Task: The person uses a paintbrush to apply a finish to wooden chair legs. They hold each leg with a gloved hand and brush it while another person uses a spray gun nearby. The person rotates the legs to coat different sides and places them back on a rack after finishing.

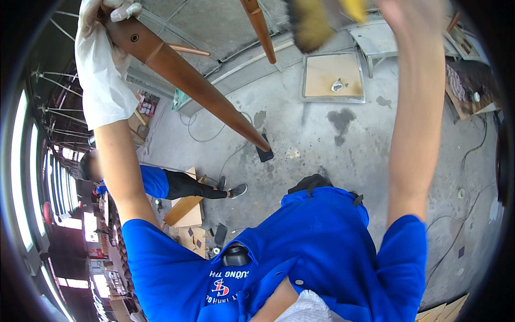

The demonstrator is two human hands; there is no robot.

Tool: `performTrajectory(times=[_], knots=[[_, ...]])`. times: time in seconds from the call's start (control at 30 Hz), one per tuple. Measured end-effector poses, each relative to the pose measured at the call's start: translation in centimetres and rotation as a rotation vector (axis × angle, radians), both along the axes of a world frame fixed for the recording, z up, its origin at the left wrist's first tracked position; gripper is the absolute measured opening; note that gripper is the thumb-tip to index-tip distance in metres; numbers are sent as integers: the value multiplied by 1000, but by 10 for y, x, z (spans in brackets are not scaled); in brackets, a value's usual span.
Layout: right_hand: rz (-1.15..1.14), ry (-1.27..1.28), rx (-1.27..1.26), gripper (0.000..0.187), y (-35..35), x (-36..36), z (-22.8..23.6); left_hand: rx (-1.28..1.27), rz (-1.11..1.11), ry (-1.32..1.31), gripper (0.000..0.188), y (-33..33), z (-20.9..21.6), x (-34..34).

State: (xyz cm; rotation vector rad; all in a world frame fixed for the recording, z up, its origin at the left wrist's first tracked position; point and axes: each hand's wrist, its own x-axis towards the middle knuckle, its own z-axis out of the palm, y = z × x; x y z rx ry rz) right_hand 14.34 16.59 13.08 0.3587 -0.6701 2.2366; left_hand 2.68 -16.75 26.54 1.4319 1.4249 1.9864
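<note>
Up at the left of the view, your left hand (pixel 99 16), in a white glove, is raised well forward of your body, its fingers curled around the thick end of a brown wooden leg (pixel 201 96). Your left arm stretches almost straight, with a loose white plastic sleeve (pixel 104 94) over the forearm. Across from it, your right hand (pixel 413 13) is lifted just as high at the top edge, the bare forearm reaching straight up the view. That hand is blurred and partly cut off, so you cannot tell how far its fingers are closed; just beside it is what looks like a brush (pixel 311 29), yellow and black and also smeared by blur. The wooden leg lies between your two arms, touching the left hand and well apart from the right. Its long axis slants from upper left to lower right, the thick end in your grip and the narrow tip pointing down toward the floor (pixel 300 188) before you. The tip overlaps a flat dark thing (pixel 265 151) on the floor; whether they touch cannot be told. Beyond, a second brown leg (pixel 260 32) reaches in from the top edge, its narrow end toward you.
</note>
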Motion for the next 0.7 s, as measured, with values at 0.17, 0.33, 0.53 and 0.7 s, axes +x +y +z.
performTrajectory(times=[0.17,0.33,0.53,0.7], knots=[[-411,-724,310,53,14,73,-315,-26,-56,-2,30,35,13,24],[-328,-1248,435,57,-31,148,-459,-135,-192,-73,30,78,36,46],[-585,-625,132,60,-26,209,-370,-197,-101,-2,20,120,60,65],[-692,-39,490,54,-9,228,-284,-130,-42,98,15,144,55,90]])
